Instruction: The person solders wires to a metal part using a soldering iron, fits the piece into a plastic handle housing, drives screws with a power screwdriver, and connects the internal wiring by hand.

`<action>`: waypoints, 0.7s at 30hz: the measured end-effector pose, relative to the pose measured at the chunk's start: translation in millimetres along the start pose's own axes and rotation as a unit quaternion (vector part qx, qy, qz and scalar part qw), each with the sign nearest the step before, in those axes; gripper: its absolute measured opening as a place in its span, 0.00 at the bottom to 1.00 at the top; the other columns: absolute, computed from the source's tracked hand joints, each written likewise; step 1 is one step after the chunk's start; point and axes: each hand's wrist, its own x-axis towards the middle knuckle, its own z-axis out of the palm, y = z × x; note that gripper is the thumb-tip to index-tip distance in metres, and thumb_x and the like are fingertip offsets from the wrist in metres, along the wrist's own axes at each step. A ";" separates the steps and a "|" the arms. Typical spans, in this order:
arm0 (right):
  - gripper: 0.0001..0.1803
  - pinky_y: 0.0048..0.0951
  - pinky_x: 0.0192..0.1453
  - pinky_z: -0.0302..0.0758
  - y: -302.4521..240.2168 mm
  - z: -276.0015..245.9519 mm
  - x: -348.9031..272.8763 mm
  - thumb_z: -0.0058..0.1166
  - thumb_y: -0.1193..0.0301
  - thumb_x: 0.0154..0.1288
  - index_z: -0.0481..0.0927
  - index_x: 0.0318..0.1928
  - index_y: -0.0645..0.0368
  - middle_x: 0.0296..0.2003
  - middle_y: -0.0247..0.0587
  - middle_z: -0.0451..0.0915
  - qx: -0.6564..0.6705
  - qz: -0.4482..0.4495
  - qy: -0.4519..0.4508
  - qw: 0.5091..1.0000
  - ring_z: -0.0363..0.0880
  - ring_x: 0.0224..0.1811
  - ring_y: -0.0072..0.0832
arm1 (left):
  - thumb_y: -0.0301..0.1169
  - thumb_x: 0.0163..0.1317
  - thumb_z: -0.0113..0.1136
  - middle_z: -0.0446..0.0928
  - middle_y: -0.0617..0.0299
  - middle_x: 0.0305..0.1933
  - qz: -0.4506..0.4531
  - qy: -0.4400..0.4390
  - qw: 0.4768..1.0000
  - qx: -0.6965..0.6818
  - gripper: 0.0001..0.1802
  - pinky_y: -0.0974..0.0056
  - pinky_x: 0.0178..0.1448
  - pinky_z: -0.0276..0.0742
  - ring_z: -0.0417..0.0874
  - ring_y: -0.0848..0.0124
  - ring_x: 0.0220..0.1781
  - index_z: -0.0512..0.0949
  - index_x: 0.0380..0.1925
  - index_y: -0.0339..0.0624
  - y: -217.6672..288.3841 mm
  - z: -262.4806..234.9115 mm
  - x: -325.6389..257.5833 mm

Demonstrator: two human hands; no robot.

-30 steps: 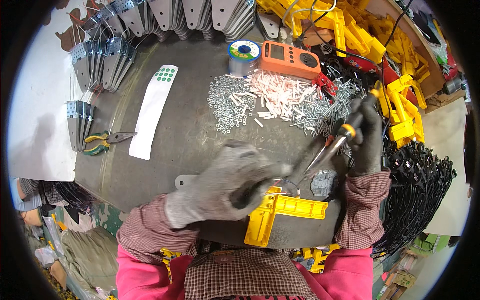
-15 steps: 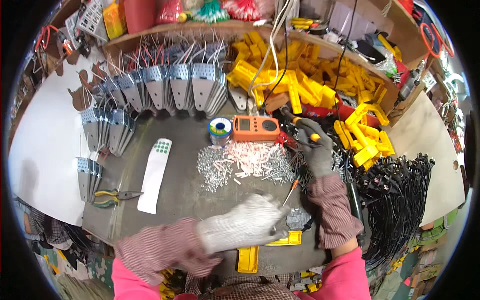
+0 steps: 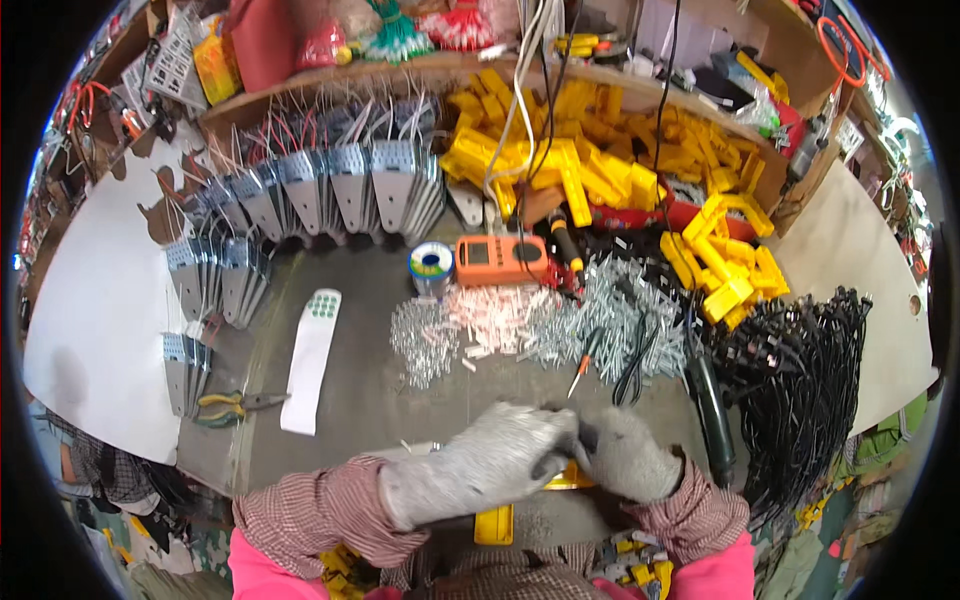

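Note:
My left hand point(image 3: 490, 452), in a pale grey glove, reaches across the near middle of the bench with its fingers curled. My right hand point(image 3: 628, 455), gloved in darker grey, meets it fingertip to fingertip. Both look closed, and whatever lies between them is hidden. Beneath the hands a yellow plastic housing piece point(image 3: 570, 477) is partly covered. Another yellow housing piece point(image 3: 493, 525) lies closer to me. Just beyond the fingers is a thin screwdriver point(image 3: 585, 362) with an orange and black handle. A black and yellow handled tool point(image 3: 566, 243) rests beside the orange multimeter point(image 3: 500, 258).
Screws point(image 3: 625, 310), white sleeves point(image 3: 495, 315) and nuts point(image 3: 422, 340) lie in heaps. Metal brackets point(image 3: 345, 185) line the back left. Yellow housings point(image 3: 600, 150) pile up behind; black cables point(image 3: 800, 400) are at right. Pliers point(image 3: 235, 406) and a white strip point(image 3: 312, 365) lie left.
My right hand has come back from beside the multimeter toward me and joined the left. The black and yellow handled tool now lies free there. My left hand has shifted slightly.

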 end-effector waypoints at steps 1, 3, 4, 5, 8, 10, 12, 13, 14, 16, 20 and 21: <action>0.16 0.44 0.32 0.80 -6.9 -4.6 3.1 0.52 0.66 0.68 0.80 0.52 0.58 0.24 0.54 0.80 -0.046 -0.033 0.066 0.996 0.83 0.28 0.50 | 0.33 0.60 0.61 0.79 0.54 0.38 0.056 0.032 0.990 0.129 0.09 0.55 0.48 0.77 0.82 0.57 0.42 0.78 0.39 0.42 4.2 6.5 -4.0; 0.16 0.43 0.32 0.80 -3.4 -13.1 9.0 0.53 0.65 0.69 0.79 0.53 0.58 0.26 0.54 0.81 0.006 0.097 0.068 0.993 0.83 0.28 0.49 | 0.32 0.59 0.61 0.77 0.55 0.36 0.028 0.044 0.997 0.059 0.09 0.51 0.57 0.71 0.80 0.56 0.47 0.76 0.40 0.45 -2.6 -1.9 -9.3; 0.17 0.42 0.32 0.80 1.2 -13.4 10.7 0.53 0.66 0.69 0.79 0.54 0.59 0.27 0.55 0.82 0.009 0.097 0.050 0.994 0.84 0.29 0.48 | 0.32 0.59 0.62 0.78 0.55 0.37 0.016 0.067 0.995 0.069 0.10 0.51 0.58 0.71 0.80 0.56 0.47 0.76 0.40 0.45 -16.6 5.0 -13.8; 0.17 0.41 0.33 0.80 3.8 -11.8 11.8 0.53 0.66 0.70 0.78 0.55 0.60 0.28 0.55 0.82 0.012 0.096 0.032 0.995 0.84 0.29 0.47 | 0.32 0.58 0.62 0.78 0.55 0.37 0.004 0.091 0.993 0.079 0.10 0.51 0.59 0.71 0.80 0.56 0.46 0.76 0.40 0.45 -30.0 13.1 -17.6; 0.17 0.32 0.39 0.77 -8.2 -11.8 8.5 0.54 0.67 0.70 0.78 0.53 0.65 0.34 0.48 0.85 0.232 -0.009 -0.102 0.967 0.85 0.35 0.32 | 0.31 0.56 0.64 0.78 0.56 0.37 0.028 0.124 0.990 0.063 0.11 0.51 0.61 0.69 0.80 0.56 0.45 0.76 0.39 0.43 -29.9 26.9 -21.3; 0.17 0.32 0.40 0.76 0.7 -8.6 4.6 0.55 0.66 0.69 0.79 0.52 0.65 0.35 0.47 0.85 0.278 0.035 -0.144 0.949 0.84 0.36 0.31 | 0.31 0.57 0.62 0.77 0.53 0.40 0.006 0.122 0.991 0.061 0.13 0.49 0.64 0.67 0.79 0.55 0.47 0.76 0.42 0.41 -33.7 35.0 -40.8; 0.16 0.32 0.39 0.76 14.9 4.3 -1.0 0.55 0.65 0.69 0.81 0.48 0.65 0.33 0.45 0.84 0.300 0.046 -0.106 0.947 0.82 0.34 0.31 | 0.31 0.56 0.62 0.75 0.51 0.45 -0.025 0.140 0.982 0.123 0.16 0.46 0.64 0.67 0.77 0.52 0.50 0.76 0.44 0.38 -37.5 45.0 -61.9; 0.16 0.32 0.39 0.76 12.8 6.5 -3.0 0.55 0.65 0.69 0.81 0.48 0.65 0.33 0.45 0.84 0.301 0.050 -0.110 0.946 0.82 0.34 0.31 | 0.31 0.56 0.62 0.75 0.51 0.45 -0.027 0.139 0.983 0.119 0.16 0.46 0.64 0.67 0.77 0.52 0.50 0.76 0.44 0.38 -40.6 47.5 -65.6; 0.15 0.32 0.39 0.76 9.0 8.3 -4.1 0.55 0.64 0.69 0.82 0.46 0.64 0.31 0.45 0.83 0.299 0.055 -0.101 0.947 0.82 0.33 0.31 | 0.32 0.55 0.63 0.75 0.50 0.45 -0.035 0.153 0.981 0.110 0.17 0.46 0.62 0.68 0.77 0.51 0.50 0.76 0.44 0.38 -43.3 49.9 -68.3; 0.15 0.33 0.38 0.76 5.3 13.3 -6.2 0.55 0.64 0.69 0.83 0.44 0.63 0.30 0.45 0.83 0.297 0.062 -0.092 0.948 0.81 0.31 0.31 | 0.34 0.54 0.64 0.75 0.51 0.46 -0.026 0.184 0.978 0.099 0.19 0.46 0.59 0.70 0.76 0.51 0.50 0.76 0.44 0.37 -45.4 52.3 -71.4; 0.14 0.31 0.36 0.74 5.6 17.9 -3.3 0.54 0.63 0.70 0.83 0.44 0.62 0.26 0.43 0.81 0.268 0.064 -0.098 0.956 0.78 0.27 0.29 | 0.36 0.55 0.64 0.75 0.51 0.45 -0.018 0.174 0.979 0.108 0.18 0.45 0.58 0.69 0.76 0.51 0.51 0.76 0.43 0.38 -48.3 56.3 -70.0; 0.14 0.30 0.35 0.73 4.9 16.7 -1.3 0.54 0.63 0.70 0.83 0.45 0.61 0.24 0.41 0.80 0.256 0.068 -0.111 0.958 0.76 0.25 0.27 | 0.37 0.56 0.65 0.75 0.52 0.45 -0.015 0.178 0.978 0.103 0.17 0.46 0.57 0.69 0.76 0.52 0.50 0.77 0.42 0.38 -48.4 57.5 -69.7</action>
